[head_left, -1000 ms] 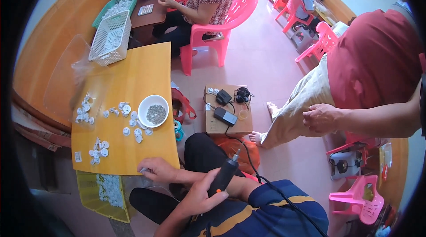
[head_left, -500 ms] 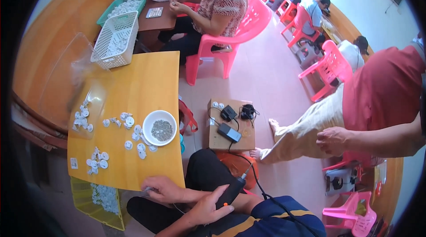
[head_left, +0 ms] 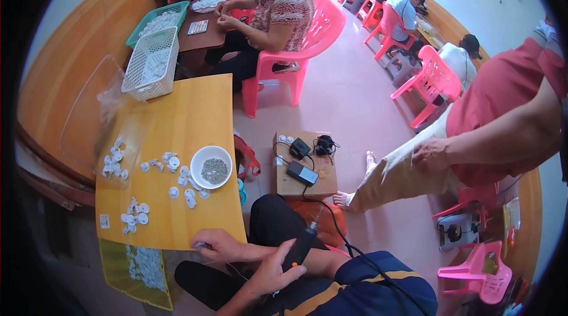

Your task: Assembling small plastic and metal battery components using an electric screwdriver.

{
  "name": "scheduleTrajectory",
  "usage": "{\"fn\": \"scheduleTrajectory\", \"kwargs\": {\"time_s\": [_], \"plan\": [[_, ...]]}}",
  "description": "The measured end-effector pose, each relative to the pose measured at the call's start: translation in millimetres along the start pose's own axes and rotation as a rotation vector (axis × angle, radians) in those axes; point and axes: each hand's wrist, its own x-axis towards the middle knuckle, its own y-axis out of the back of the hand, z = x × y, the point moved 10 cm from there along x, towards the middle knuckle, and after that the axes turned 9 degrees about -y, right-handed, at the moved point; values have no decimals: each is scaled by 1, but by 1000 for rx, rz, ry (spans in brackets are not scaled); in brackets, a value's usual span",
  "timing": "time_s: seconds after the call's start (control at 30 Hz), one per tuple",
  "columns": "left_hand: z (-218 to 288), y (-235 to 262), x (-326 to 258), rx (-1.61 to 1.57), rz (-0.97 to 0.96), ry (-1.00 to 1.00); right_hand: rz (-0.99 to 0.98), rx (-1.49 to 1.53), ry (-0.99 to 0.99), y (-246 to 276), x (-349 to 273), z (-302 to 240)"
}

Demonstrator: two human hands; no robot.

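Note:
My left hand (head_left: pixel 273 273) is closed around a black electric screwdriver (head_left: pixel 300 247) with an orange button; its metal tip points up and away. Beneath it my right forearm crosses to the left. My right hand (head_left: pixel 220 245) lies at the near edge of the yellow table (head_left: pixel 171 94), its fingers pressed together; what they hold, if anything, is too small to make out. On the table a white bowl (head_left: pixel 211 150) holds small metal pieces (head_left: pixel 214 171). White round plastic parts (head_left: pixel 173 163) lie in loose groups beside it and farther left.
A yellow crate (head_left: pixel 112 271) of white parts stands below the table's near edge. A cardboard box (head_left: pixel 284 184) bears adapters and a grey control unit (head_left: pixel 302 173). White (head_left: pixel 171 61) and green baskets (head_left: pixel 131 36) sit beyond. A person in red (head_left: pixel 497 115) stands at right; others sit on pink chairs.
The head view has shifted a little. My left hand has tilted the screwdriver more upright. My right hand stays at the table edge. The person in red has shifted a hand and foot slightly.

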Motion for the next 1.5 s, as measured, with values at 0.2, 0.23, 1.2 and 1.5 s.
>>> {"fn": "scheduleTrajectory", "kwargs": {"time_s": [0.2,0.23,1.2,1.5], "plan": [[7,-4,-17,-138,80,53,41,-10,33,1,-1,-3],[8,-6,-19,-134,84,51,31,-24,15,0,-1,0],[2,3,-49,-137,298,94,47,-86,38,-4,-2,0],[1,6,-47,-120,262,74,25,-82,33,-3,-2,-1]]}}
